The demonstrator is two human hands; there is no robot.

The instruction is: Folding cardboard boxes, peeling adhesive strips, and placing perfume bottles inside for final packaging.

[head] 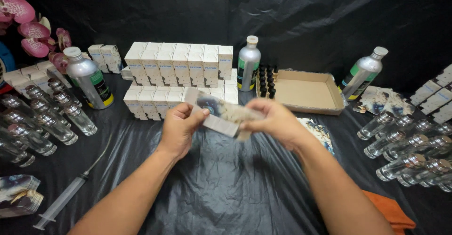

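Observation:
My left hand and my right hand both hold one flat, unfolded small carton, white with a blue and tan picture, above the black plastic sheet. The left hand pinches its left end and the right hand grips its right end. Just behind it stand rows of small white boxes.
Silver metal bottles stand at the left, the middle and the right. Clear glass vials lie at the left and right. A cardboard tray, a syringe, flat cartons and an orange cloth surround the hands.

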